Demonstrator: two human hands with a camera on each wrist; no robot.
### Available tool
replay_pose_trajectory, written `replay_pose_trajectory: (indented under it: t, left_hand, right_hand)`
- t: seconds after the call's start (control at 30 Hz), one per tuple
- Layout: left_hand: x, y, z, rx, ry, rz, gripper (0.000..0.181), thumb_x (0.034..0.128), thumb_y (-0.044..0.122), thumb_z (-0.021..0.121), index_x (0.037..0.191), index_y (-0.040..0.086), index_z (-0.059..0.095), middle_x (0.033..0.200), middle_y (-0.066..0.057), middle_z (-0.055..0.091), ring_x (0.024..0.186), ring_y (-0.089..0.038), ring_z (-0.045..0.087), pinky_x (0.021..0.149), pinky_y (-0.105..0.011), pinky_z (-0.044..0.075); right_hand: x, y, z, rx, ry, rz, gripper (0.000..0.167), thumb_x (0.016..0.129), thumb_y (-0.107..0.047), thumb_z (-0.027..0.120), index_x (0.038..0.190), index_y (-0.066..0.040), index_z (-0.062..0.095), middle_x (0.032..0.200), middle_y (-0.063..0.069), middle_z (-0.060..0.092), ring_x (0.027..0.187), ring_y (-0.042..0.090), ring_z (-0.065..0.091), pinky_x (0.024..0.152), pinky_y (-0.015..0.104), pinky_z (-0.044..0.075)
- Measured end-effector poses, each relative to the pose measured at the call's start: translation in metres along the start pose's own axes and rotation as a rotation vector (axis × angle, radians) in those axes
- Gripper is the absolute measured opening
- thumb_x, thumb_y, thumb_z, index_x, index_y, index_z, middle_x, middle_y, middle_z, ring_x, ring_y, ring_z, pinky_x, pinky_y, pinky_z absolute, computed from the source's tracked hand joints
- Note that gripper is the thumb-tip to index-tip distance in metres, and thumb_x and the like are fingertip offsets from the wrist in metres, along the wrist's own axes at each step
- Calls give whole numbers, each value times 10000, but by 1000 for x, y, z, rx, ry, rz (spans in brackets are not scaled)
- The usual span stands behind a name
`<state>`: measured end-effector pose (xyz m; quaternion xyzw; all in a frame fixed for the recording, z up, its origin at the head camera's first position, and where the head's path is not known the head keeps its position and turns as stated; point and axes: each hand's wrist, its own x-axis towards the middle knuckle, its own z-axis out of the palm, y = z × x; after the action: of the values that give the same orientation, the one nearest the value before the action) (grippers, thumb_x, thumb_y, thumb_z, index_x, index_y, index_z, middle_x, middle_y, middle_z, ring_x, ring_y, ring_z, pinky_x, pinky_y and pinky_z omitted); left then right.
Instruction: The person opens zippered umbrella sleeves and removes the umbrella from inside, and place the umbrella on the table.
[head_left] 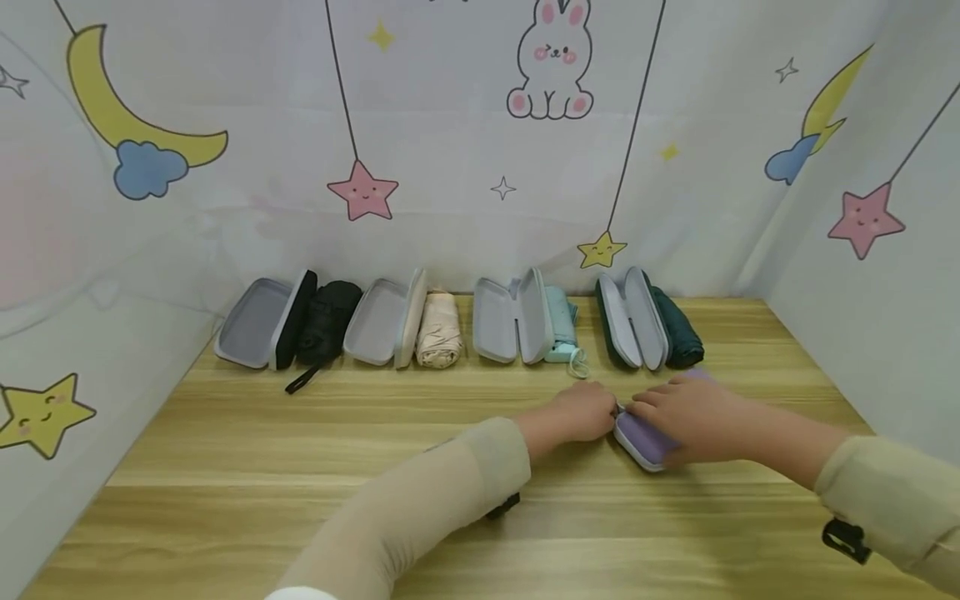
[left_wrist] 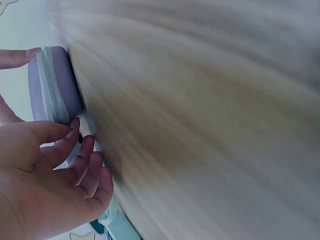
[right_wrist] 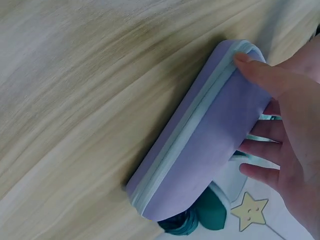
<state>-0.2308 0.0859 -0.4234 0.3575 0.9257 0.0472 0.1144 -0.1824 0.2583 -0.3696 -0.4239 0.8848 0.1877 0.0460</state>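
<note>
A purple zippered case (head_left: pixel 643 440) with a pale zipper band lies closed on the table, in front of the dark green case. My right hand (head_left: pixel 701 417) holds it from above; in the right wrist view the thumb presses the zipper band at one end and the fingers (right_wrist: pixel 262 148) lie along the far side. At the case's left end, my left hand (head_left: pixel 583 412) pinches the zipper pull between thumb and index finger, and the pull itself is mostly hidden. The left wrist view shows that hand's other fingers (left_wrist: pixel 95 172) loosely bent beside the case (left_wrist: pixel 66 82).
Along the table's back edge stand open cases, each beside a folded umbrella: black (head_left: pixel 328 321), beige (head_left: pixel 439 332), light teal (head_left: pixel 561 321) and dark green (head_left: pixel 677 329). A printed white curtain (head_left: pixel 465 117) hangs behind and at both sides of the wooden table (head_left: pixel 262 467).
</note>
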Motion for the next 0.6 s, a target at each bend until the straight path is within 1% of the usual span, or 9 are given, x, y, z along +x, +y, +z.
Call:
replay_pose_trajectory:
  t: [0.07, 0.1, 0.17, 0.2, 0.33, 0.47, 0.53, 0.6]
  left_hand:
    - [-4, -5, -2, 4, 0, -32, 186, 999, 229, 526, 960, 162, 695, 1010, 18, 653, 905, -135, 586, 742, -310, 494]
    - [-7, -8, -2, 11, 1, -47, 192, 1004, 237, 517, 962, 167, 691, 1010, 16, 654, 885, -144, 589, 718, -325, 503]
    - [-12, -14, -2, 31, 0, -76, 207, 1015, 261, 496, 994, 183, 686, 1033, 16, 660, 893, -168, 594, 708, -361, 512]
    - [-15, -16, -3, 41, -3, -86, 212, 1020, 276, 490, 1017, 189, 684, 1044, 16, 660, 911, -178, 593, 724, -377, 510]
    - [-26, -25, -4, 101, -17, -83, 228, 1031, 315, 469, 1071, 200, 662, 1045, 12, 664, 945, -205, 601, 767, -404, 501]
    - [-38, -30, -6, 147, -35, -68, 225, 1030, 314, 471, 1083, 184, 647, 1025, 5, 673, 919, -212, 618, 775, -411, 500]
    - [-42, -33, -6, 168, -31, -59, 226, 1030, 309, 470, 1088, 177, 644, 1023, 0, 675, 913, -217, 623, 776, -414, 497]
    - [-47, -35, -5, 182, -23, -50, 228, 1031, 312, 467, 1066, 172, 643, 1004, 0, 673, 897, -219, 626, 771, -410, 495]
  right_hand:
    - [4, -3, 0, 13, 15, 8, 766, 775, -517, 771, 1310, -12, 559, 1228, 121, 615, 1115, 285, 585, 889, 478, 467]
    - [5, -5, 0, 24, 27, 16, 766, 783, -527, 759, 1314, -12, 557, 1224, 118, 616, 1108, 285, 587, 890, 477, 468]
    - [9, -8, 0, 53, 46, 28, 763, 798, -542, 739, 1322, -20, 554, 1219, 114, 615, 1096, 291, 590, 890, 479, 468]
    - [11, -10, 0, 65, 53, 32, 763, 799, -548, 735, 1325, -26, 553, 1216, 109, 614, 1089, 293, 593, 892, 478, 468]
    - [17, -12, 0, 136, 68, 33, 759, 769, -509, 781, 1327, -49, 549, 1212, 98, 610, 1070, 300, 596, 897, 495, 465]
    - [19, -8, -1, 178, 78, -12, 748, 702, -374, 863, 1295, -49, 544, 1193, 90, 607, 1046, 285, 602, 868, 485, 479]
    - [19, -5, -1, 184, 90, -35, 743, 658, -283, 893, 1270, -46, 543, 1171, 89, 609, 1029, 275, 605, 846, 472, 490]
    - [18, -2, -1, 192, 96, -47, 744, 634, -228, 907, 1254, -43, 541, 1154, 83, 607, 1018, 264, 606, 833, 457, 497]
